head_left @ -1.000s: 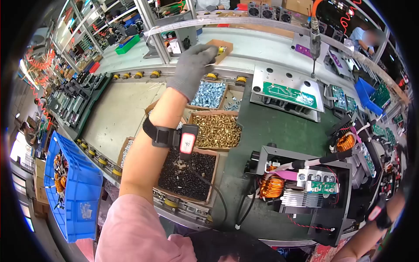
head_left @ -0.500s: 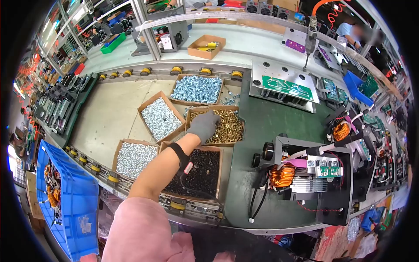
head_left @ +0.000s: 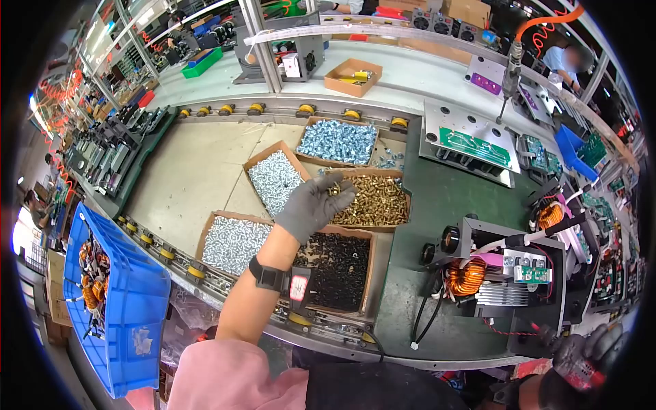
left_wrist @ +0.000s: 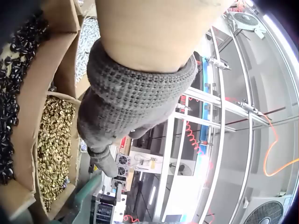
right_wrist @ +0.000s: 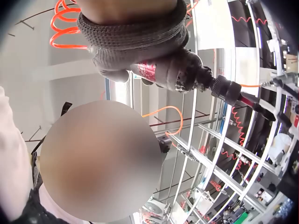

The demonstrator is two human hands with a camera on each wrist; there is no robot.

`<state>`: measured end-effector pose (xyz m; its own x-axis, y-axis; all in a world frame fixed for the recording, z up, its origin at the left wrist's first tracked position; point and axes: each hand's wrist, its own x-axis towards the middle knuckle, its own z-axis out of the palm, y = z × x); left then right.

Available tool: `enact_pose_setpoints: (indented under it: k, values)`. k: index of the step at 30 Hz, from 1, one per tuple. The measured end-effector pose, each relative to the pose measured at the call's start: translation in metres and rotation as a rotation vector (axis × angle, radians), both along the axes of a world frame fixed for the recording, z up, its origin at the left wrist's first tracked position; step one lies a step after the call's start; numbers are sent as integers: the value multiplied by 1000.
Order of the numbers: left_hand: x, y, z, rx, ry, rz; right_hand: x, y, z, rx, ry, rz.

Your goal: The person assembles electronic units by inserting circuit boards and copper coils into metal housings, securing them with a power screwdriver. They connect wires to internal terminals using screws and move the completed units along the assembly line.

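Note:
My left hand (head_left: 306, 210), in a grey glove, is at the near left corner of the box of brass-coloured screws (head_left: 376, 198). Its palm faces up and its curled fingers pinch a few brass-coloured screws (head_left: 335, 190), partly hidden by the glove. The left wrist view shows the back of this glove (left_wrist: 126, 107) beside the same brass screws (left_wrist: 55, 149). At the lower right edge of the head view is my gloved right hand (head_left: 596, 350). The right wrist view shows that hand (right_wrist: 133, 44) gripping a red and dark power screwdriver (right_wrist: 180, 72), its bit pointing away.
Around the brass box are black screws (head_left: 338, 270), silver screws (head_left: 236, 242) and bluish screws (head_left: 338, 140). An open black chassis (head_left: 506, 294) with a copper coil (head_left: 466, 275) stands on the right. A blue crate (head_left: 123, 307) is at left; a screwdriver hangs (head_left: 512, 72) at back right.
My left hand went from the small carton at the back down into the brass screws, then lifted back leftward, palm up with screws. My right hand with the screwdriver has come into the head view.

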<state>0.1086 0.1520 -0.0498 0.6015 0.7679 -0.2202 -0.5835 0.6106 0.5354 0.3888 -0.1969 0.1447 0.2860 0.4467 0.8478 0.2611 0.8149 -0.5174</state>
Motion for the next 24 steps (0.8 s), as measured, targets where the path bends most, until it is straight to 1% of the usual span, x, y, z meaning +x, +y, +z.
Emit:
enact_pose_setpoints:
  k: [1, 2, 4, 5, 6, 7, 9, 10, 13, 14, 15, 16, 18, 19, 21, 23, 24]
  values:
    - [3, -5, 2, 87, 75, 17, -2, 6, 2, -41, 13, 75]
    - [6, -12, 10, 87, 75, 8, -11, 20, 5, -42, 13, 67]
    - [16, -33, 38, 169, 260, -3, -31, 46, 3, 155, 387, -425]
    - [23, -44, 50, 172, 256, -26, -18, 44, -8, 176, -55, 86]
    - [32, -57, 61, 267, 282, -141, -18, 39, -18, 173, -60, 58]
    - [41, -70, 72, 362, 303, -259, -19, 29, -29, 47, -85, -301]
    - [64, -102, 95, 328, 322, -344, -22, 13, -46, -210, -127, -1016]
    - [73, -115, 102, 293, 354, -395, -25, 14, -49, -212, -132, -1042]
    - [87, -131, 108, 335, 331, -461, -44, 48, -47, 133, 281, -291]
    - [89, -133, 110, 395, 413, -424, -43, 63, -36, 144, 144, -113]
    - [89, -134, 110, 399, 411, -428, -43, 75, -28, 151, 7, 67]
    - [87, -134, 110, 418, 421, -444, -48, 78, -32, 155, 6, 66]
    - [86, -137, 114, 439, 434, -453, -57, 87, -42, 310, 383, -473]
    - [86, -141, 122, 426, 460, -441, -60, 95, -39, 314, 386, -466]
    - [85, -144, 127, 417, 488, -418, -64, 117, -27, 384, 157, 137]
    - [83, -145, 128, 366, 428, -429, -68, 123, -28, 413, 190, 115]
    - [83, -146, 125, 370, 430, -421, -65, 123, -32, 402, 127, 117]
